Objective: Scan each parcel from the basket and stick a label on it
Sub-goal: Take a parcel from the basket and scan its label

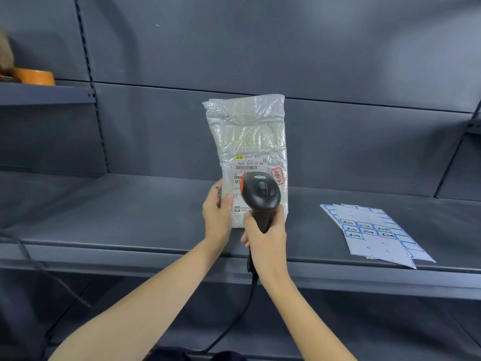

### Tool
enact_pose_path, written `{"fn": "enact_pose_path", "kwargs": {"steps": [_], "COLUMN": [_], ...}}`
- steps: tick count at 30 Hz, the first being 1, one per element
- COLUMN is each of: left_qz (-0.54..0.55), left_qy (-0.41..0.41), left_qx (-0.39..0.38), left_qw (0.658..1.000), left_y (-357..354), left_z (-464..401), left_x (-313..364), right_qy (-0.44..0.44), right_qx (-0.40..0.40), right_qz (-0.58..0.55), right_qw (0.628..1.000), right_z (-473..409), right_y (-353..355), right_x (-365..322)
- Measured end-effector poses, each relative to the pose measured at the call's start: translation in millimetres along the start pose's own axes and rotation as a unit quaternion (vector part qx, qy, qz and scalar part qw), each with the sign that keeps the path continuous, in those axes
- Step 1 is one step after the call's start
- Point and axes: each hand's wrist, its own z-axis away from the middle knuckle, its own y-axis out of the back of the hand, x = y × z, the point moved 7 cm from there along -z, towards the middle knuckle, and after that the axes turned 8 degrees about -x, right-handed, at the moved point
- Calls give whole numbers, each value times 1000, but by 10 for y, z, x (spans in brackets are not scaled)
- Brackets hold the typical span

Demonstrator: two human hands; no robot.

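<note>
A clear plastic-wrapped parcel [247,131] stands upright over the grey shelf [104,204], its white shipping label with a barcode facing me. My left hand [217,217] grips the parcel's lower left edge. My right hand [265,239] grips the handle of a black barcode scanner [260,195], whose head sits right in front of the label's lower part and hides some of it. The scanner's black cable hangs down under my right wrist. The basket is out of view.
Sheets of blue-bordered stickers [374,233] lie on the shelf to the right, near its front edge. A roll of brown tape [33,76] sits on a higher shelf at the far left. A dark cable [39,267] runs down at the left.
</note>
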Motion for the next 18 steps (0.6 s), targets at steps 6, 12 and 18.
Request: {"fn": "enact_pose_path", "kwargs": {"steps": [6,12,18], "left_qz": [-5,5,7], "left_qy": [-8,2,17], "left_qx": [-8,-8,-7], "left_qw": [1000,1000,1000], "left_y": [-54,-66,-79], "left_z": [-17,25,33], "left_x": [92,97,97], "right_qy": [26,45,45], "right_qx": [13,19,17], "right_qz": [-1,-14,-37], "right_qw": [1000,999,998], "right_z": [6,4,4], "right_y": [59,106,114], "right_x": [-26,-53,-42]}}
